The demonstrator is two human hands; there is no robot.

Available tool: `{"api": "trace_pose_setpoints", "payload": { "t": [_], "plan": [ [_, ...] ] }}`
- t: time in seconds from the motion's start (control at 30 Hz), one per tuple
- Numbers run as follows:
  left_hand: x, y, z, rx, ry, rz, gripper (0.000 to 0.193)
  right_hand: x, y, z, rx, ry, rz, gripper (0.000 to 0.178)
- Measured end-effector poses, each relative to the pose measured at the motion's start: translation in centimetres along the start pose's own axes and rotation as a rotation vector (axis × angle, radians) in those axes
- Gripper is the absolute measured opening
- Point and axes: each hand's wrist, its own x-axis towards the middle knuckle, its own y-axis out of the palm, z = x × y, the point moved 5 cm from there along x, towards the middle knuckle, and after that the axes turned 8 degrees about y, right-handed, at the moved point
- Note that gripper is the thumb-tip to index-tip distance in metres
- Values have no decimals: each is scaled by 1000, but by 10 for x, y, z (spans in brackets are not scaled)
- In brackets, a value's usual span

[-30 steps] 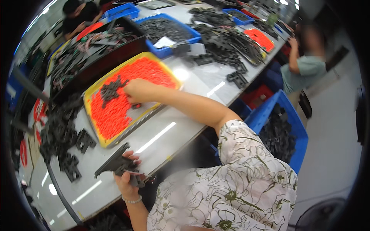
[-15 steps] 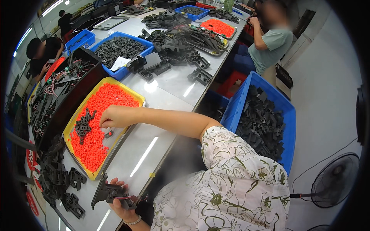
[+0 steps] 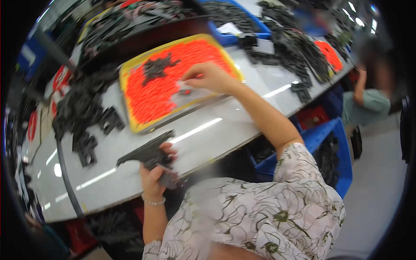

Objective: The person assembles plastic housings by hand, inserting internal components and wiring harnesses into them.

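Near the table's front edge my left hand (image 3: 152,177) is closed around a dark grey pistol-shaped plastic part (image 3: 147,151), its long end pointing left. A pale bead bracelet circles that wrist. My right hand (image 3: 210,78) reaches over a yellow-rimmed tray (image 3: 126,102), its fingers pinched together. Motion blur hides what they hold, though a red spot shows at the fingers. Many small orange-red pieces (image 3: 149,102) cover the tray, with a cluster of small black parts (image 3: 157,68) on top. Under my fingertips lies a small grey part (image 3: 185,92) with a red spot.
Black plastic shells (image 3: 82,104) are piled left of the tray. Behind it stands a dark box (image 3: 151,32) of wired parts and a blue bin (image 3: 265,35) of black pieces. More dark parts (image 3: 290,43) lie back right. A blue crate (image 3: 344,182) stands by my right side; a person (image 3: 370,99) sits beyond.
The view has turned, so the tray sits higher and further right. My left hand still holds the pistol-shaped part, now closer to the tray. My right hand stays pinched over the tray.
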Motion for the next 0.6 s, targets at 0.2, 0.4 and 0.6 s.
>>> {"api": "trace_pose_setpoints", "payload": {
  "t": [0.2,0.4,0.6],
  "plan": [
    [-5,-9,-2,-54,22,3,69,9,22,16,-270,104,117,16],
    [-5,-11,-2,-75,2,-2,72,16,31,15,-494,-66,156,15],
    [-4,-9,-2,-64,-12,-6,73,16,41,12,-589,-191,209,13]
  ]
}}
